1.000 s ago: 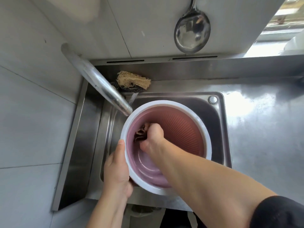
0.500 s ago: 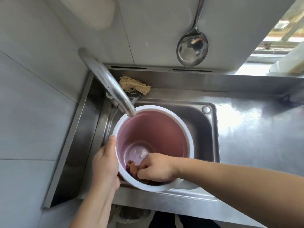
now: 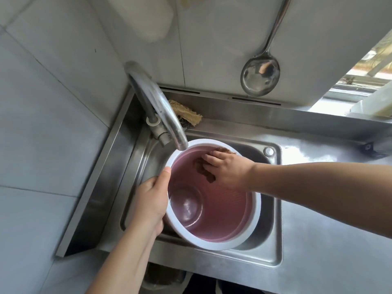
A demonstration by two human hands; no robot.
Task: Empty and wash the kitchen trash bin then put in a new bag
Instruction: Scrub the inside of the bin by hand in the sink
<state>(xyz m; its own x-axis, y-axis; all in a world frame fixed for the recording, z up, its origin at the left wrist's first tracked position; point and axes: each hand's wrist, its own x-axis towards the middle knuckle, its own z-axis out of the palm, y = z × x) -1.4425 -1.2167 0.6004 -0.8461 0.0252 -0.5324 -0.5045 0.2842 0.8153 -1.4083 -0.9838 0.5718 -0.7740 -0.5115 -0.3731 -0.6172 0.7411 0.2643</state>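
Note:
A pink trash bin [image 3: 224, 211] with a white rim sits tilted in the steel sink [image 3: 273, 211], its mouth facing up at me. My left hand [image 3: 150, 200] grips the bin's left rim, thumb on the white edge. My right hand [image 3: 227, 168] reaches in from the right and presses a brown scrubbing rag [image 3: 203, 169] against the far inner wall near the rim. The bin's inside looks wet and holds nothing else.
The curved tap [image 3: 163, 115] ends right over the bin's far-left rim. A straw-coloured loofah scrubber [image 3: 186, 115] lies behind it on the sink ledge. A steel ladle [image 3: 259, 75] hangs on the tiled wall. Steel counter [image 3: 331, 240] stretches to the right.
My right hand carried the rag from the near inner wall up to the far wall by the rim. The left hand kept its grip on the left rim. The view shifted slightly.

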